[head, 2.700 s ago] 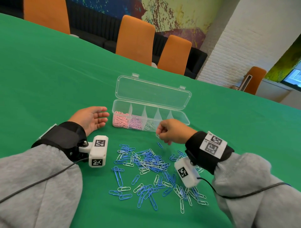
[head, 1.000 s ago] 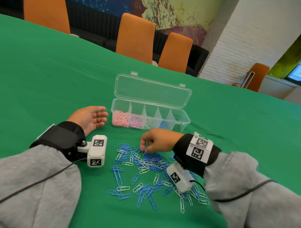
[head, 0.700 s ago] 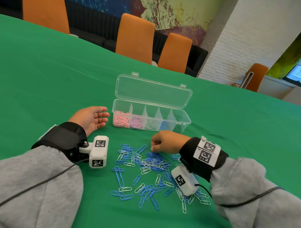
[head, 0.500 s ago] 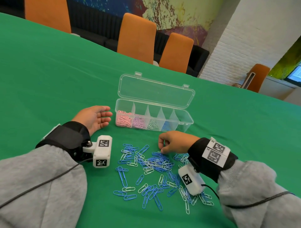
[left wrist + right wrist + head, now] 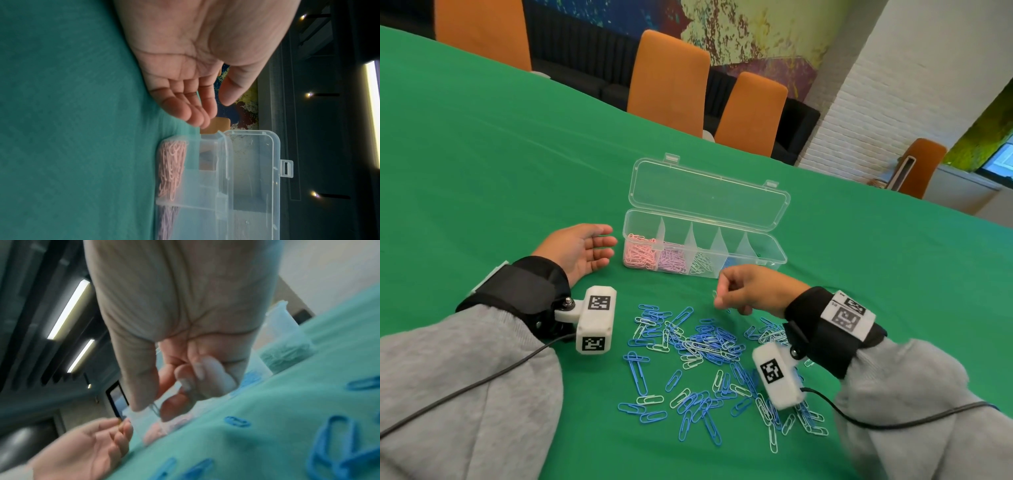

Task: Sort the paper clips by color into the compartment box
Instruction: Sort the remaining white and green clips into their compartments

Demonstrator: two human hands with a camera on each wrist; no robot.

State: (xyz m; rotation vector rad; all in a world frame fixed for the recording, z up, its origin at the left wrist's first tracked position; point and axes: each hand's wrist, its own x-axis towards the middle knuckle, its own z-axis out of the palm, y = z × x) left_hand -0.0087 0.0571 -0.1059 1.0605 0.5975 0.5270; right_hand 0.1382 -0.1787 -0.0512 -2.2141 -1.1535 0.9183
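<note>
The right hand (image 5: pixel 748 291) has come up off the loose pile of paper clips (image 5: pixel 705 346) it was pressed into half a second ago — now a pale clip (image 5: pixel 715 295) is pinched between thumb and forefinger, just short of the compartment box (image 5: pixel 774 255). The left hand (image 5: pixel 577 248) hasn't budged, palm up with fingers relaxed beside the box's pink end.

- Compartment box (image 5: pixel 774 255): clear plastic, smooth, glossy; lid translucent w/ faint scuffs.
- Paper clips (image 5: pixel 702 346): thin wire w/ smooth coloured coating, slight sheen.
- Table cover (image 5: pixel 500 154): green cloth, matt, fine weave, few soft creases.
- Sleeves (image 5: pixel 465 394): grey knit fabric, matt, soft-looking.
- Wrist straps (image 5: pixel 517 291): black cloth, matt.
- Wrist cam housings (image 5: pixel 595 322): white plastic, matt, slightly grainy.
- Chairs (image 5: pixel 667 78): orange fabric, matt.
</note>
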